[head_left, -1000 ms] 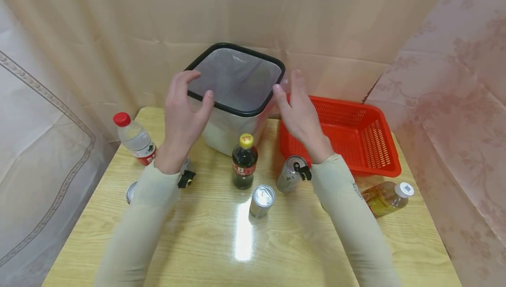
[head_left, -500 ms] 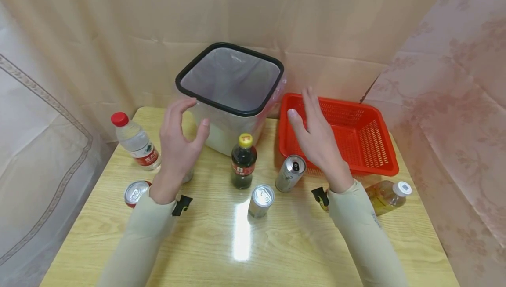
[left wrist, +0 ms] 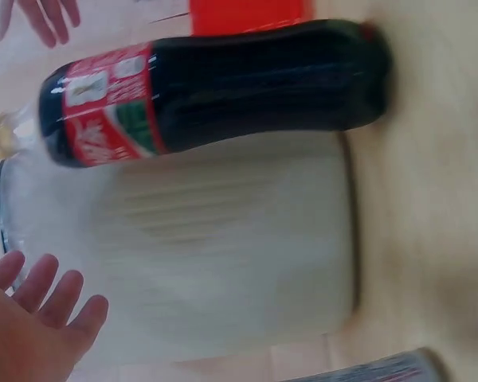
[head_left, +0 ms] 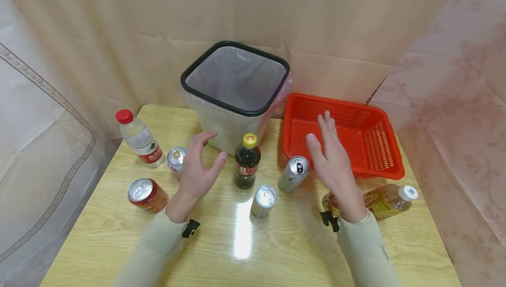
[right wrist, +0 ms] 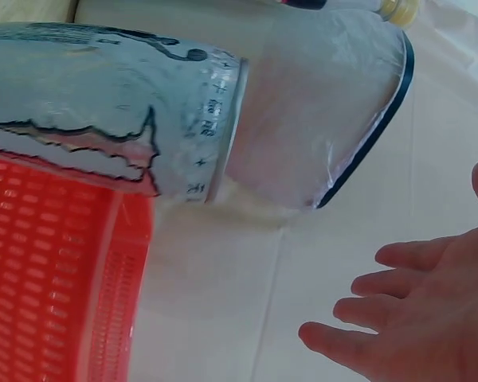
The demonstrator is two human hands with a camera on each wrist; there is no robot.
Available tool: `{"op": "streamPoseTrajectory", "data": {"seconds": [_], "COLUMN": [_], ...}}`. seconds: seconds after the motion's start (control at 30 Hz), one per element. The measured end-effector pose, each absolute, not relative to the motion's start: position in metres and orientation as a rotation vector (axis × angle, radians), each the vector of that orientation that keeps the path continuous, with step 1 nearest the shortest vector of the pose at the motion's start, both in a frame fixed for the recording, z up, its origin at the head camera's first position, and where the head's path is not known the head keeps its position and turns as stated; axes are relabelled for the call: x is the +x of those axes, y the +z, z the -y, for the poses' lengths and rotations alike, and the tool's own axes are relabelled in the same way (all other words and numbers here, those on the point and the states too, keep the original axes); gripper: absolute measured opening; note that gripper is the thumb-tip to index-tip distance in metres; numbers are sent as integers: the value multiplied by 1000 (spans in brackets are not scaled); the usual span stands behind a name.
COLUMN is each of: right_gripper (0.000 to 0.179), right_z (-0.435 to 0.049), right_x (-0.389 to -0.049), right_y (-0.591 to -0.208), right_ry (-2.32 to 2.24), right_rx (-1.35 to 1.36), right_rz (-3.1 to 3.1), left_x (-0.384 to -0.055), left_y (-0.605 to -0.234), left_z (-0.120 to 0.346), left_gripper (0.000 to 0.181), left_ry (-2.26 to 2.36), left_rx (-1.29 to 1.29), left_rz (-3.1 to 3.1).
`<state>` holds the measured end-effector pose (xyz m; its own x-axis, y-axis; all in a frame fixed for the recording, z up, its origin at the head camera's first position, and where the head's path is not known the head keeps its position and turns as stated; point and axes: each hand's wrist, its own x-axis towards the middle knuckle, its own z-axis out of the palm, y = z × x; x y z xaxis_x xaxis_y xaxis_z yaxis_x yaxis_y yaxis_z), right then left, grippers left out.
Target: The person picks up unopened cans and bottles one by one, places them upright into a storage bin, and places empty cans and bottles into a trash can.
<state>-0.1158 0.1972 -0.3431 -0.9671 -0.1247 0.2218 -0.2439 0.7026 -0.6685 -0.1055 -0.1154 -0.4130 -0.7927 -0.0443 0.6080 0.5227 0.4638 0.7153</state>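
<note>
My left hand (head_left: 199,172) hovers over the table with nothing in it, thumb spread from loosely bent fingers. It is between a small silver can (head_left: 176,159) and the yellow-capped cola bottle (head_left: 246,170), which stands upright. My right hand (head_left: 334,161) also holds nothing; its fingers reach out straight over the near edge of the red plastic basket (head_left: 290,139). Left of that hand stands a tall grey can (head_left: 293,177) with its top opened. Another silver can (head_left: 262,203) is nearer the front. A can (head_left: 330,202) is partly hidden behind my right wrist.
At the back stands a bin (head_left: 233,126) with a black rim and a clear liner. A red-capped water bottle (head_left: 142,142) and a red can (head_left: 148,195) are on the left. A bottle of amber drink (head_left: 385,201) lies at right. Curtains enclose the table.
Both hands have drawn back from the bin's rim toward the person and lower over the table. The right hand has also shifted to the right. The bin has turned slightly; the bottles and cans stay put.
</note>
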Motion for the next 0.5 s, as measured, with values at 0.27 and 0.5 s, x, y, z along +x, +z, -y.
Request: {"op": "streamPoseTrajectory", "data": {"seconds": [0.27,0.5], "right_gripper": [67,55], "right_z": [-213,-231], "right_x": [-92,-74], "right_y": [-351,-349], "right_ry": [1122,1096], "right_rx": [287,327], "right_rz": [2643,2309], "left_x": [-97,-92], "left_y": [-436,-452], "left_z": [113,120], "left_gripper": [56,56], "left_ry": [-1391,-1433], "left_rx": [-419,-385], "left_rz": [2247,2325]}}
